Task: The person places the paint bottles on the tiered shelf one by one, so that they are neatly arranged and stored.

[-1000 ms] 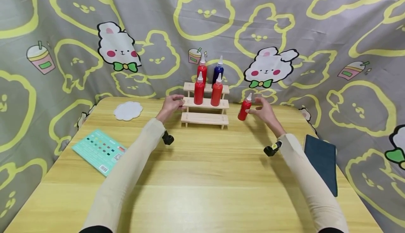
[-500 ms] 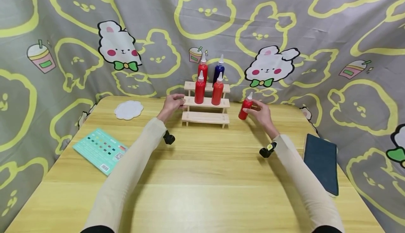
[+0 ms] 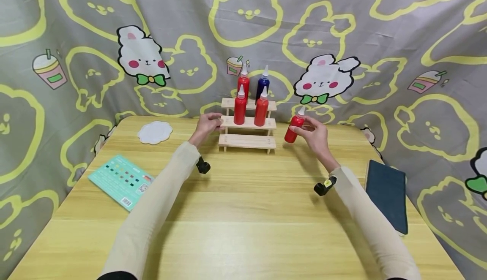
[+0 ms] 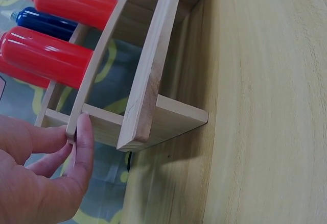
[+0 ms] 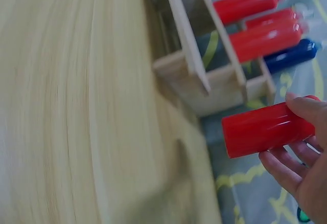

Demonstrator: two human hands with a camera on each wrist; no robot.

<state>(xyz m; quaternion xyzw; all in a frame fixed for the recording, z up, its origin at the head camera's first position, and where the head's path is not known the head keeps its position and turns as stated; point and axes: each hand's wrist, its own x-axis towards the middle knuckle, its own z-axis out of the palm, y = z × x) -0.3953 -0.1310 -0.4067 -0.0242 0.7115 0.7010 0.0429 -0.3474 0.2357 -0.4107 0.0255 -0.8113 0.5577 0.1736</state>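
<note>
A three-tier wooden stand (image 3: 247,141) is at the back of the table. Two red squeeze bottles (image 3: 239,110) stand on its middle tier; another red bottle and a dark blue bottle (image 3: 262,88) stand on the top one. Nothing stands on the lowest tier. My left hand (image 4: 46,173) pinches the left end of the middle tier between thumb and fingers. To the right of the stand, my right hand (image 3: 316,138) grips a red squeeze bottle (image 5: 260,129) with a white nozzle, slightly tilted and lifted off the table.
On the left lie a white scalloped mat (image 3: 154,132) and a teal printed card (image 3: 119,181). A dark blue notebook (image 3: 386,197) lies near the right edge. Behind the table hangs a grey patterned curtain (image 3: 182,18).
My right hand has closed in on the red bottle beside the stand, taken hold of it and raised it slightly. The left hand has stayed at the stand.
</note>
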